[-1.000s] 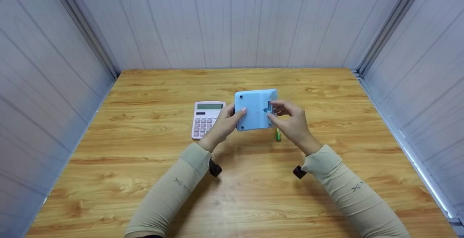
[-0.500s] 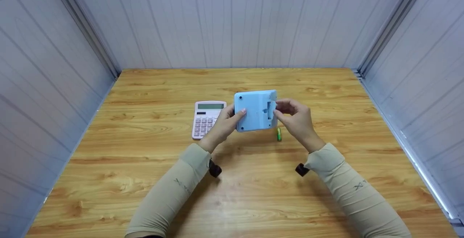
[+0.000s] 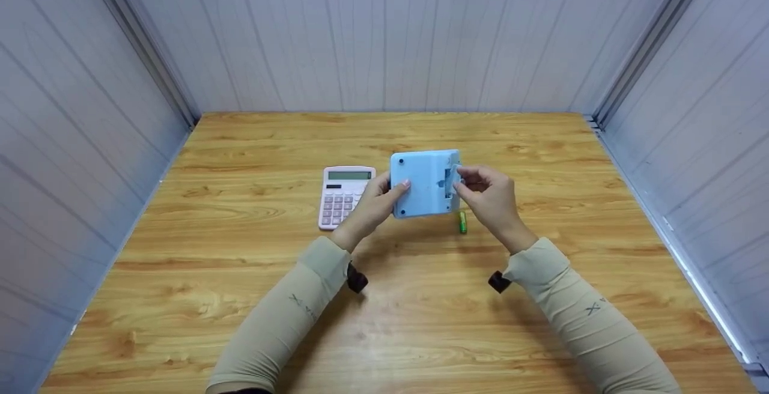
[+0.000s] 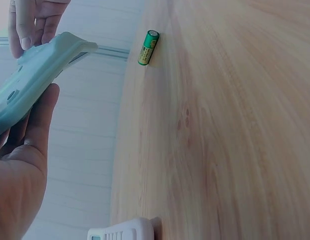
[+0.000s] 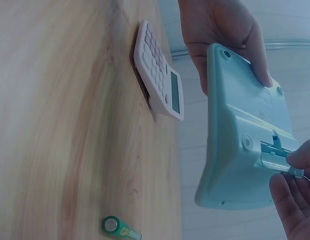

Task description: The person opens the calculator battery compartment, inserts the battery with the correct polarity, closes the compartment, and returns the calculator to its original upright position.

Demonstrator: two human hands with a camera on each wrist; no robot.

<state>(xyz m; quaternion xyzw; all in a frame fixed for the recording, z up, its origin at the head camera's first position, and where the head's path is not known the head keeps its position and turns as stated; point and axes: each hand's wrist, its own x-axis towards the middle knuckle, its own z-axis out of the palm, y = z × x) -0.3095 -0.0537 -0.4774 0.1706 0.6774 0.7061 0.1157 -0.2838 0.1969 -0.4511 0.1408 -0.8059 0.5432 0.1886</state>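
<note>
A light blue calculator (image 3: 419, 184) is held up off the table with its back towards me. My left hand (image 3: 375, 199) grips its left edge, thumb on the back and fingers behind. Near the right side, the battery compartment (image 3: 447, 184) lies uncovered. My right hand (image 3: 489, 196) pinches a small light blue battery cover (image 5: 275, 162) between thumb and fingers, at the compartment's edge. Whether a battery sits inside is hard to see. On the table below the calculator lies a green battery (image 3: 462, 223), also visible in the left wrist view.
A pale pink calculator (image 3: 342, 187) lies face up on the wooden table (image 3: 252, 160), left of the blue one and partly behind my left hand. Panelled walls (image 3: 384, 39) enclose the table at the back and both sides.
My right hand has shifted slightly right from over the compartment, and now pinches the cover at its right edge. More of the opening shows. My left hand and the blue calculator have barely moved.
</note>
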